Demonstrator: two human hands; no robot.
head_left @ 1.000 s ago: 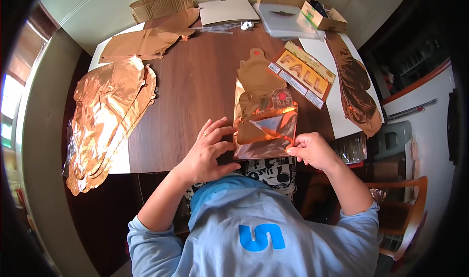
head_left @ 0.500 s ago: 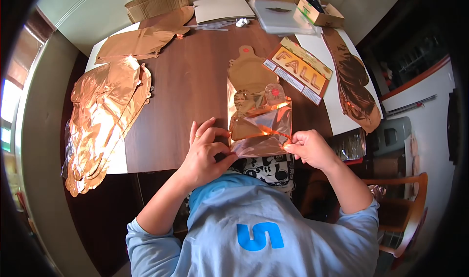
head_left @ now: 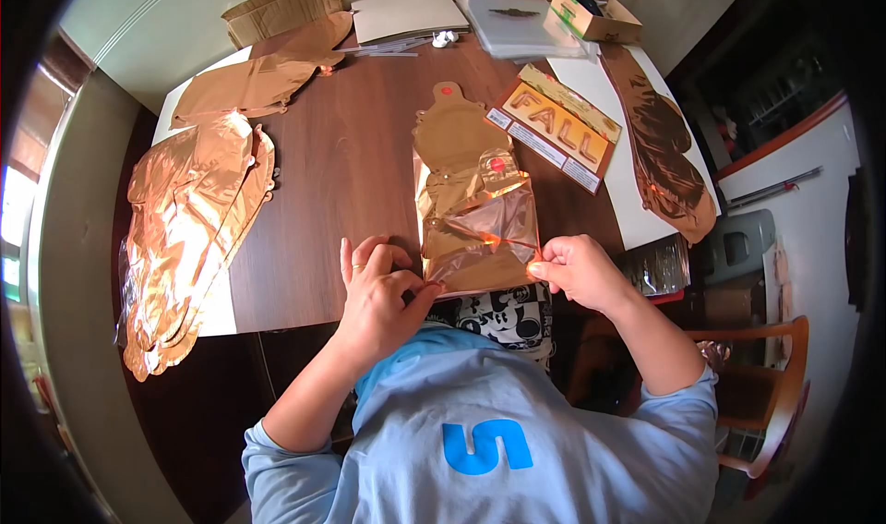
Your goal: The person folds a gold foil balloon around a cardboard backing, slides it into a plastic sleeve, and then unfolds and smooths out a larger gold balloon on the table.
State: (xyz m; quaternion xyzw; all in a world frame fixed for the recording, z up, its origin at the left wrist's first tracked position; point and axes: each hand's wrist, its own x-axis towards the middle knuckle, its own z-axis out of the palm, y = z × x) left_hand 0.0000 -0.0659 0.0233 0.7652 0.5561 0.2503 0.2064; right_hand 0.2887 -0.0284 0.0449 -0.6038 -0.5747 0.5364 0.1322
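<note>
In front of me at the table's near edge lies a flat copper foil balloon [head_left: 475, 219], folded over in layers, with a tab bearing a red dot at its far end. My left hand [head_left: 377, 289] is at its lower left corner, thumb and a finger pinched there, the other fingers raised. On the right side, my right hand [head_left: 583, 270] grips the lower edge between thumb and fingers. Just beyond my right hand is a card package [head_left: 554, 127] printed "FALL".
Flat copper foil balloons [head_left: 189, 215] are piled on the left, and another dark foil piece [head_left: 655, 141] lies on the right. At the back are white sheets [head_left: 406, 16], thin straws [head_left: 388, 49], a clear plastic stack [head_left: 517, 30] and a small box [head_left: 595, 21]. A wooden chair [head_left: 784, 376] stands right.
The view has shifted slightly, moving the table contents left. The lower fold of foil lies flatter and its crease has moved. Both hands keep to the same corners.
</note>
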